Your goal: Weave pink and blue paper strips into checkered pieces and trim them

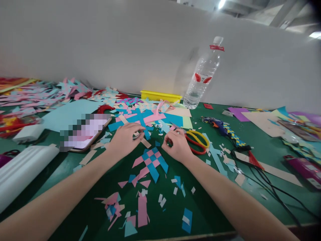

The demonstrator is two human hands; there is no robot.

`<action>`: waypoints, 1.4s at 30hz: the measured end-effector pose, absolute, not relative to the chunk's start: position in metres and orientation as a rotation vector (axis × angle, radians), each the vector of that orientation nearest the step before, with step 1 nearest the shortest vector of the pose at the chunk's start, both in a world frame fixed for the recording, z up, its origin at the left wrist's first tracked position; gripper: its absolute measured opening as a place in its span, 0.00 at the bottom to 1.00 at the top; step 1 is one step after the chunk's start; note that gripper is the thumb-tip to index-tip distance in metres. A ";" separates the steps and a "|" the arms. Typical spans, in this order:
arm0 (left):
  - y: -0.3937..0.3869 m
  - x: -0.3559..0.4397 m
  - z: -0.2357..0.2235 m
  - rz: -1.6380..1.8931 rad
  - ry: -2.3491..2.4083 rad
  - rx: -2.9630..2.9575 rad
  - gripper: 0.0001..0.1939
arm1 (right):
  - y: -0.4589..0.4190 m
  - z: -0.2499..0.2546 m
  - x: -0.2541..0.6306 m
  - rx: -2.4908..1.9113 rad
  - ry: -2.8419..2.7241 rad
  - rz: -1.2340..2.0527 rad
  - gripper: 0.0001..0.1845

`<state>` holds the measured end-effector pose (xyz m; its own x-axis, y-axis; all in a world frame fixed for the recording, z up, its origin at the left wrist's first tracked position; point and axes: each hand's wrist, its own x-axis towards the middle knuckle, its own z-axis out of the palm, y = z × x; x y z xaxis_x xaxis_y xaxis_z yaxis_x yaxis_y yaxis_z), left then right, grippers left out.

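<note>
My left hand (126, 137) is closed, its fingertips pinched together beside a blue paper strip (139, 117). Something small and greyish shows inside its curl; I cannot make out what it is. Across from it, my right hand (177, 144) is also curled, thumb against fingers, and whatever it may hold is hidden. Between and just below the hands lies a woven pink-and-blue paper piece (152, 159) with loose strip ends, flat on the green table (97, 201). Scissors (200, 140) with yellow and red handles rest right beside my right hand.
A phone (87, 132) lies left of my hands. A tilted plastic bottle (204, 73) leans on the grey partition near a yellow tray (160, 96). Paper scraps (142, 209) litter the front. Black cables (271, 187) and a purple box (304, 170) are at right.
</note>
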<state>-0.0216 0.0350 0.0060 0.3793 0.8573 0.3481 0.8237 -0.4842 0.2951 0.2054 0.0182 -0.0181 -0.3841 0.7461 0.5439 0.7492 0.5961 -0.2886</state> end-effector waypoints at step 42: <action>0.187 -0.057 0.016 0.834 1.984 2.348 0.21 | 0.023 -0.018 0.205 -1.199 -2.176 0.138 0.06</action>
<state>-0.0572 0.1869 0.0163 0.0873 0.9065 0.4130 0.9293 -0.2235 0.2940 0.2045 0.0232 -0.0183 -0.3778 0.7895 0.4837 0.7222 0.5781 -0.3796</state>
